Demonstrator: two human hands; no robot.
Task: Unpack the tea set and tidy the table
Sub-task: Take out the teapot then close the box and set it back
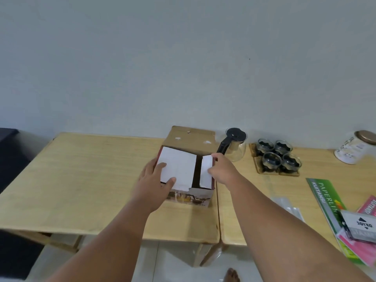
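Cardboard box [188, 176] for the tea set sits upright at the right end of the left wooden table [81, 180], its right side almost at the seam with the second table [254, 200]. I see its opening facing up, and its long axis runs away from me toward the wall, with the brown rear flap [191, 138] standing up at the far end. Two white inner flaps are folded partway over the top, a wide one [179, 169] on the left and a narrow one [206, 173] on the right, with a dark gap between them. The near face carries a printed picture too blurred for me to read, and the edges show dark red.

My left hand [155, 184] lies spread and flat against the box's left side, thumb and forefinger resting on the wide flap. My right hand [222, 169] has its fingers drawn together, pinching the outer edge of the narrow flap.

On the second table, just beside the box, stands a glass teapot [236, 145] with a black lid and handle. Right of it, four glass cups [277, 156] sit in a square on wooden coasters. Nearer me lie a green receipt book [323, 198], pink booklets and a grey staple box [361, 226].
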